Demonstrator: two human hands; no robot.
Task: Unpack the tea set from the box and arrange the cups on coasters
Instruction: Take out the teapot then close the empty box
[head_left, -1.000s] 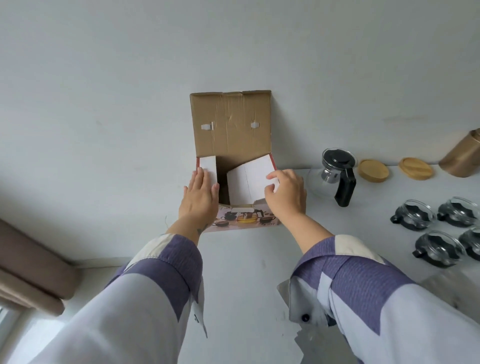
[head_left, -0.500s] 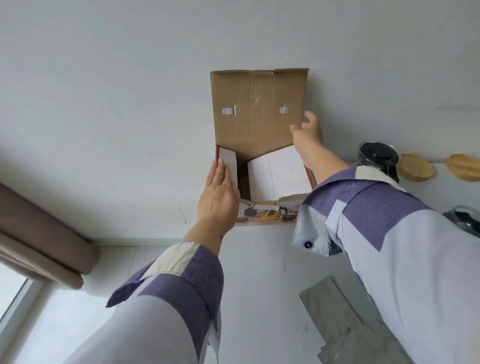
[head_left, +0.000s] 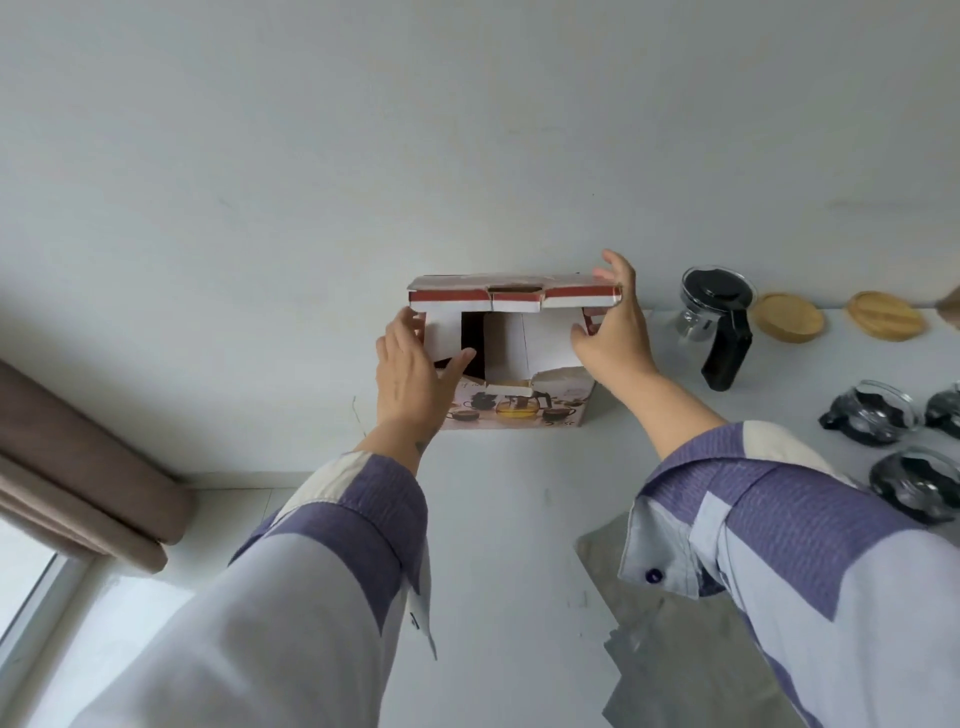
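We see the tea set box (head_left: 519, 384) standing on the white table (head_left: 509, 519) against the wall, directly between the two hands. Its lid flap (head_left: 514, 294) is folded partway down over the opening, level with the fingertips of both hands, and the white inner flaps (head_left: 540, 340) show beneath it.

The left hand (head_left: 410, 369) is at the box's left side, its thumb hooked around the small white side flap and its fingers lying along the outer wall, so it holds that flap. The right hand (head_left: 613, 332) is at the box's right end, fingers spread wide: the upper fingers touch the lid flap's right corner and the thumb rests against the white inner flap below. We cannot tell whether it grips the lid or only pushes it.

To the right of the right hand stands a glass teapot (head_left: 719, 322) with a black lid and handle, and beyond it lie two round wooden coasters (head_left: 788, 317), (head_left: 885, 315), apart from each other. Nearer us, to the right of the right forearm, sit glass cups (head_left: 867, 413), (head_left: 917, 483) with dark handles, directly on the table and well apart from the coasters. Below the right sleeve (head_left: 779, 519) lie grey sheets (head_left: 675, 649) of packing material. Far to the left of the left hand hangs a brown curtain (head_left: 78, 467).
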